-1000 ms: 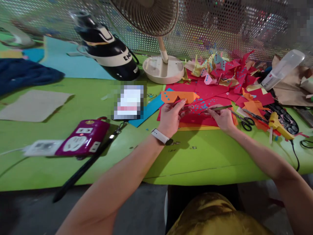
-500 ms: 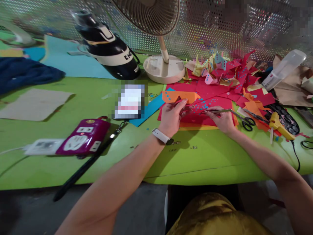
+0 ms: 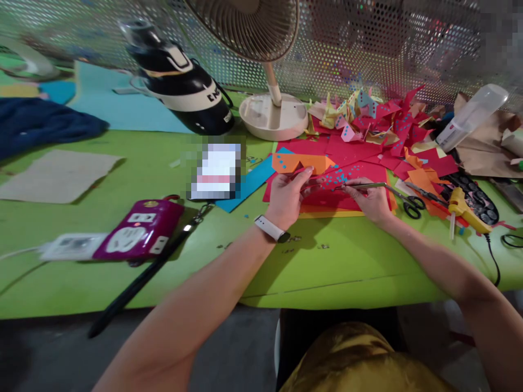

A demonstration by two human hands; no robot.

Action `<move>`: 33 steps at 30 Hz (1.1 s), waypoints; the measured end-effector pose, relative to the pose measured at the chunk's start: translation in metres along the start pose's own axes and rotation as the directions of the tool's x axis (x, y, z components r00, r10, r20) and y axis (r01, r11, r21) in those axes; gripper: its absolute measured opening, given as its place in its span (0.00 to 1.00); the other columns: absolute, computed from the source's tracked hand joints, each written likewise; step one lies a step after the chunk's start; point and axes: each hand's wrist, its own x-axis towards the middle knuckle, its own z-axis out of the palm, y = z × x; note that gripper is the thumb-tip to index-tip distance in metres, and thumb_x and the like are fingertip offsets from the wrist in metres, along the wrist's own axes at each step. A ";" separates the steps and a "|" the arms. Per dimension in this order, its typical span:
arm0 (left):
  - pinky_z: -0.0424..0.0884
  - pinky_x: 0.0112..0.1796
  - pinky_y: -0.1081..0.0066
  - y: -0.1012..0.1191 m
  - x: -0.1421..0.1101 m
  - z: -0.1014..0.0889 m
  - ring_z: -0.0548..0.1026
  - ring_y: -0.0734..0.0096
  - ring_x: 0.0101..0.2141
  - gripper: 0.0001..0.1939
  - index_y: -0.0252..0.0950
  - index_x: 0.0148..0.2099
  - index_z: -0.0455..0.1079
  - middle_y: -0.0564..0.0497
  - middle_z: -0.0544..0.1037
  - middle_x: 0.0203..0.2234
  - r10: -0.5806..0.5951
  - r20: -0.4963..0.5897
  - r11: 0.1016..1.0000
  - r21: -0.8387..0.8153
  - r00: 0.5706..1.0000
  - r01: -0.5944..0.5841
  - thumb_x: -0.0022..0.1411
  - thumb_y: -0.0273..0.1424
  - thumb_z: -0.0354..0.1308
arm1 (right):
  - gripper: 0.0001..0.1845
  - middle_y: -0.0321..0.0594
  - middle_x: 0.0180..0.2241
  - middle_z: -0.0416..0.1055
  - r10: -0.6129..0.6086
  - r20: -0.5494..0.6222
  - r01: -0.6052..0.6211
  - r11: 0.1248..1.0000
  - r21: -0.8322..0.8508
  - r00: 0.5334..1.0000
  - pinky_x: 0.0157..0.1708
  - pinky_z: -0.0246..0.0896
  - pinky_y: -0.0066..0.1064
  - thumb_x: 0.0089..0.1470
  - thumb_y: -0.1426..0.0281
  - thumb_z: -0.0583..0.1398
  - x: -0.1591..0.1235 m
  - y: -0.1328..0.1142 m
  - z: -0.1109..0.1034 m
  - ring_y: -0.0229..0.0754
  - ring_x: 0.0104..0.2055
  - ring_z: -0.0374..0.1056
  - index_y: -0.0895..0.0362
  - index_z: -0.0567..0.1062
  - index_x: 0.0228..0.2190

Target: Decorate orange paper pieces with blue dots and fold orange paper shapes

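Between the thumb and fingers of my left hand (image 3: 286,197) is an orange paper cutout (image 3: 300,162) with a row of blue dots at its left end. My right hand (image 3: 370,200) grips a pair of metal tweezers (image 3: 373,186), their thin tips pointing left toward my left hand. Whether the tips pinch anything is too small to tell. Small blue paper dots (image 3: 341,175) lie scattered on the red paper (image 3: 327,202) below and between my hands. A strip of blue paper (image 3: 255,182) lies to the left of my left hand.
Scissors (image 3: 413,206) and a yellow glue gun (image 3: 463,208) lie right of my right hand. Folded, dotted paper pieces (image 3: 402,122) are heaped behind. A fan (image 3: 273,122), a dark bottle (image 3: 192,90), a phone (image 3: 216,171) and a purple power bank-like box (image 3: 141,228) stand or lie leftward.
Almost nothing differs. Both hands keep their grips and nearly the same places; the view has shifted very slightly.
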 end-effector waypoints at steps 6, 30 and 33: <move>0.75 0.29 0.74 -0.002 0.001 -0.001 0.81 0.70 0.30 0.11 0.37 0.36 0.75 0.50 0.83 0.32 0.008 0.001 1.000 0.000 1.000 -0.008 0.49 0.33 0.69 | 0.15 0.39 0.33 0.79 -0.009 0.008 0.009 1.000 -0.003 1.000 0.36 0.71 0.33 0.55 0.56 0.64 0.000 -0.001 -0.001 0.41 0.34 0.76 0.54 0.80 0.33; 0.77 0.32 0.67 -0.005 -0.030 0.014 0.83 0.59 0.32 0.22 0.33 0.36 0.75 0.46 0.83 0.31 -0.089 0.159 0.990 0.122 0.983 0.070 0.43 0.41 0.75 | 0.10 0.36 0.33 0.80 -0.175 -0.122 0.178 0.984 0.009 0.977 0.37 0.76 0.34 0.56 0.59 0.65 -0.007 -0.056 -0.022 0.40 0.35 0.78 0.52 0.80 0.35; 0.77 0.31 0.69 -0.006 -0.034 0.015 0.83 0.58 0.33 0.24 0.33 0.37 0.75 0.44 0.83 0.33 -0.101 0.184 0.983 0.167 0.978 0.070 0.43 0.44 0.75 | 0.08 0.37 0.35 0.81 -0.189 -0.112 0.190 0.982 -0.005 0.976 0.39 0.75 0.33 0.57 0.63 0.64 -0.008 -0.056 -0.022 0.39 0.36 0.78 0.53 0.80 0.35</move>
